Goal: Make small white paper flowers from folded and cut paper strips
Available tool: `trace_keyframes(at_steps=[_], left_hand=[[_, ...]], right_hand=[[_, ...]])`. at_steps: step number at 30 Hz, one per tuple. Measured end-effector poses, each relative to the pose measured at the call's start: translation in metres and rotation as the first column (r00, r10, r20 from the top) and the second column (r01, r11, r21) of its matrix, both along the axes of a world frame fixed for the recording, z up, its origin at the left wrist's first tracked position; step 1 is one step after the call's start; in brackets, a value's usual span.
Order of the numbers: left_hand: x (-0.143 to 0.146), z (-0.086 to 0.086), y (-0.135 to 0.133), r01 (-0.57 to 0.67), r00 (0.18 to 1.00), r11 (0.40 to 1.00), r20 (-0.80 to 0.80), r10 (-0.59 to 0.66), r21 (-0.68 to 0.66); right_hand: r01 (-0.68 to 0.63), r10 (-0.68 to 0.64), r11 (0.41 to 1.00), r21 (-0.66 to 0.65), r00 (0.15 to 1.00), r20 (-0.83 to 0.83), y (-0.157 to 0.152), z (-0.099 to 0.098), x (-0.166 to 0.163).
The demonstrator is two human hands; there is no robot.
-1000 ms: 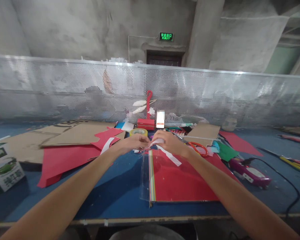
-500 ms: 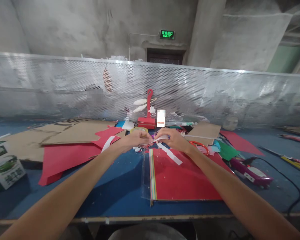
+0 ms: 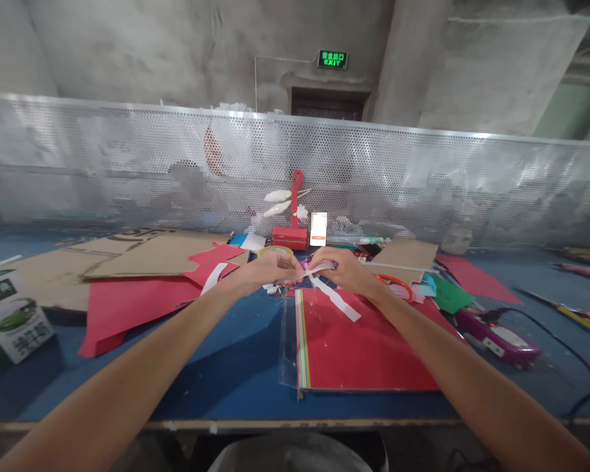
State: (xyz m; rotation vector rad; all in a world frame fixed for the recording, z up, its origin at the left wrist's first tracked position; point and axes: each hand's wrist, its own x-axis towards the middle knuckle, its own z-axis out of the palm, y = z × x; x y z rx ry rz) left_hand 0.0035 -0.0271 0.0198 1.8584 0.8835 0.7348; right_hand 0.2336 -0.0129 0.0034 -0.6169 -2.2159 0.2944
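Both my hands meet above the middle of the table, fingertips close together. My left hand pinches one end of a thin white paper strip. On the other side, my right hand grips the same strip between thumb and fingers. Just below my right hand, another white paper strip lies slanting across a stack of red paper in a clear sleeve. Behind my left hand is a roll of yellowish tape, partly covered. My fingers hide the exact pinch points.
Cardboard and red paper pieces spread at left, beside a milk carton. A red stand and a lit phone are at the back. Orange-handled scissors and a purple device with a black cable lie right.
The view has tilted slightly, shifting the scene a little upward. My hands stay together on the strip, with only a small shift of the fingers.
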Motion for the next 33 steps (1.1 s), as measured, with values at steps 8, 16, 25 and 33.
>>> trace_keyframes(at_steps=[8,16,25,33], left_hand=[[-0.001,-0.002,0.001,0.024,0.999,1.000,-0.038,-0.024,0.004],[-0.003,-0.007,0.005,0.034,0.995,0.999,-0.096,-0.032,0.015],[0.000,-0.006,0.000,0.114,0.978,0.991,-0.186,-0.099,0.071],[0.001,-0.010,0.002,0.139,0.979,0.983,-0.169,-0.118,0.123]], right_hand=[[-0.002,0.002,1.000,0.028,1.000,-0.008,-0.001,0.000,0.000],[-0.024,0.022,0.998,0.065,0.999,0.037,-0.003,0.001,-0.002],[-0.065,0.069,0.996,-0.068,0.996,0.061,-0.012,0.004,-0.007],[-0.101,0.069,0.972,-0.212,0.986,-0.150,-0.006,-0.001,-0.009]])
